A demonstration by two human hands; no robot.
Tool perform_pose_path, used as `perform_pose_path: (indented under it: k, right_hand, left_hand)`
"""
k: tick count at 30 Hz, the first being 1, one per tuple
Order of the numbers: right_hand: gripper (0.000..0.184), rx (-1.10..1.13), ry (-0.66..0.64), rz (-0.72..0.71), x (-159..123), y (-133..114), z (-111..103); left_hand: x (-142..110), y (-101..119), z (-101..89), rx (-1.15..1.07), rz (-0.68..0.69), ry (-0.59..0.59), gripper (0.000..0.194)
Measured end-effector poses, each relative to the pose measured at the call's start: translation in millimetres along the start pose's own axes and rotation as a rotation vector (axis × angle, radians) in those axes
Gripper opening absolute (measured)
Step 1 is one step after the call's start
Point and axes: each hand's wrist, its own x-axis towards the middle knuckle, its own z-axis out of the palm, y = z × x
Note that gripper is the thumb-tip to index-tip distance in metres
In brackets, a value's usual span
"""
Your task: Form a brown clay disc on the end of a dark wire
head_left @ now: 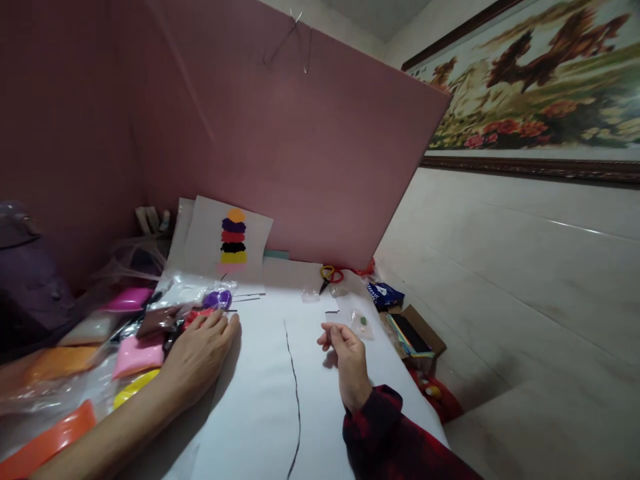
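Head view: two bare hands over a table spread with white paper (250, 407), one either side of a thin, wavering black line (299, 403); whether drawn or a laid strand, I cannot tell.

Left hand (203, 353): palm down at the paper's left side, fingertips at a red packet (193, 317) partly hidden under them. Cannot tell if this grip is clamped on it or merely resting.

Right hand (350, 363): raised just right of the black line, shadow below, dark red plaid sleeve at the wrist. Thumb in front of curled fingers; from here I cannot tell if this grip is together or apart.

Around the left hand: purple packet (217, 299) just beyond the fingers; brown packet (159, 323), pink packet (138, 355) and yellow packet (134, 389) along the forearm's outer side.

Further back: white sheet (205, 233) leaning on the pink panel (280, 133), colour bands stacked from orange at top, through purple, red and black, to yellow; scissors (330, 275) with yellow and red handles. Small clear bag (367, 329) with a green piece lies near the right hand
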Motion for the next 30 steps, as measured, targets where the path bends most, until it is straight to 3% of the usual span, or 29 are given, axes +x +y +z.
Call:
perform_pose_path:
  k: [3, 6, 10, 13, 20, 26, 30]
  right_hand:
    - [0.041, -0.035, 0.085, -0.008, 2.3, 1.5, -1.8]
    - [0.041, -0.045, 0.068, 0.011, 1.8, 3.1, -0.9]
    - [0.041, -0.045, -0.021, 0.023, -3.0, 2.9, 1.7]
    - [0.041, -0.040, -0.059, 0.012, -5.7, 1.3, 2.2]
    - [0.037, -0.054, -0.139, 0.012, -6.0, 0.4, 2.5]
    - [0.040, -0.107, -0.109, -0.014, -11.1, -2.4, 5.5]
    - [0.029, -0.146, -0.162, -0.026, -17.8, -5.4, 7.8]
  left_hand:
    - [-4.0, -0.4, -4.9, 0.037, -0.043, -0.001, 0.041]
    - [-8.5, 4.6, -11.4, -0.022, -0.049, -0.023, 0.036]
    - [-13.7, 18.6, -23.7, -0.180, 0.024, -0.216, 0.037]
    - [-15.9, 25.8, -31.3, -0.211, -0.011, -0.274, 0.039]
    - [-18.0, 24.3, -27.2, -0.207, 0.008, -0.208, 0.034]
    - [-19.1, 27.0, -25.6, -0.228, 0.013, -0.153, 0.029]
    - [-20.2, 30.4, -24.4, -0.270, 0.074, -0.082, 0.025]
